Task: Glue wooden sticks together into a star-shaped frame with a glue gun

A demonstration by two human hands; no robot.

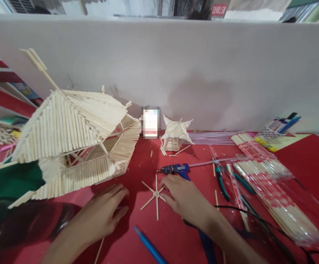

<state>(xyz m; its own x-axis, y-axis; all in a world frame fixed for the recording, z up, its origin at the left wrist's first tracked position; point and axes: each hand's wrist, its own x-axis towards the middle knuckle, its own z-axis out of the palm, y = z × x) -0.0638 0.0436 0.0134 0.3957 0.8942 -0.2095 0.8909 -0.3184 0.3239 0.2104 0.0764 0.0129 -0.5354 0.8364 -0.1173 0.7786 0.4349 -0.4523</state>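
Observation:
A six-armed star of thin wooden sticks [156, 194] lies flat on the red table. My right hand [185, 196] reaches over its right side; index finger and thumb are apart, at or just over the ends of two arms. Whether they touch is hard to tell. Just beyond these fingers lies a blue hot glue gun [176, 169], a clear glue stick in its back. To the left of the star, my left hand [108, 207] hovers low with loosely bent fingers, thumb apart, nothing seen in it. Beside it stands a large pavilion model of sticks [73, 128].
A small stick pavilion [176, 134] stands by the wall, near a blurred bright rectangle [151, 123]. Green-handled pliers [222, 183], bagged stick bundles [269, 190] and a black cable [254, 218] lie right. A blue pen [149, 244] is in front; a dark bottle [29, 223] lies left.

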